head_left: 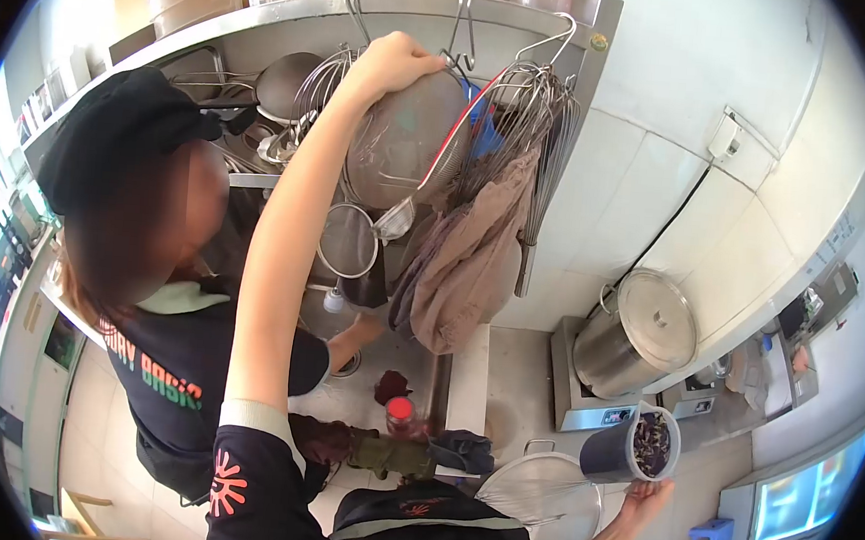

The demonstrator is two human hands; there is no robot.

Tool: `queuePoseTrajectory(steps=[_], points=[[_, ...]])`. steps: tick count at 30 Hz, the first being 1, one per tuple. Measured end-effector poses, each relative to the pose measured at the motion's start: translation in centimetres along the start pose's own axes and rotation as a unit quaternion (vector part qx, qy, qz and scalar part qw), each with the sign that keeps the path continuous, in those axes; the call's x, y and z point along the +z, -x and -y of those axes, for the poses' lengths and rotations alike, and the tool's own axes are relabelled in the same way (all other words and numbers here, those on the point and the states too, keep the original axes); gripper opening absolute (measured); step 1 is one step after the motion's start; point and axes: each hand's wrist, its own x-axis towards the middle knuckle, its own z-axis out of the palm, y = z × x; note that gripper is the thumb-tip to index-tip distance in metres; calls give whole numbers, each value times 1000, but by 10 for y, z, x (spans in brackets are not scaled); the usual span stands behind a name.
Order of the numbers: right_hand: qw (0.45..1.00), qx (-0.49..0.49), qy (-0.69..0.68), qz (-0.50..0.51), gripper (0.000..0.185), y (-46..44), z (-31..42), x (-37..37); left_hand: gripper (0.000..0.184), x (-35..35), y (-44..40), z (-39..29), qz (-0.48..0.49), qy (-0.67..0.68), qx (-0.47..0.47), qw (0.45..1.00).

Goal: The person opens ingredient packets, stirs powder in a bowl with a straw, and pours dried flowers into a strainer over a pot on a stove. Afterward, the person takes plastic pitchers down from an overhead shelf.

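Observation:
My left hand (399, 64) is raised to the shelf rail, its fingers closed at a hook beside the rim of a large round mesh strainer (407, 138). Whisks (554, 108), a small sieve (348, 240) and a brown cloth (473, 263) hang around it. At the lower right, my right hand (647, 498) has its fingers wrapped at the rim of a dark tub (612, 453). Dark, leafy-looking bits (652, 444) fill the tub, which is tilted over the edge of a wide round pan or strainer (547, 494).
A co-worker in a black cap (126, 133) stands close on the left, one hand (358, 337) over the sink. A lidded steel pot (639, 335) sits on a cooker (583, 411) by the wall. A red-topped jar (400, 413) and dark cloth (462, 451) lie near the sink edge.

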Motion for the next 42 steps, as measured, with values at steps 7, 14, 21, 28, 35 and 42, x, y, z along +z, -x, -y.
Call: queuePoseTrajectory(steps=[7, 14, 21, 28, 35, 42], points=[[1000, -15, 0, 11, 21, -6, -1, -20, 33, -33, -12, -10, -7, 30, 11, 999], [999, -27, 13, 31, 20, 5, 8, -31, 31, -65, 72, -56, -85, -105, 28, 990], [998, -38, -10, 58, 19, 35, 24, -57, 24, -37, 217, -97, -220, -228, -58, 947], [999, -37, -7, 12, 20, 90, 54, -112, 17, 0, 347, -111, -55, -106, -62, 991], [998, -23, 6, 50, 16, 138, 93, -229, 19, 66, 498, -103, 189, 120, -16, 974], [997, -77, -23, -1, 12, 155, 117, -334, 26, 179, 676, -75, 329, 137, 4, 934]])
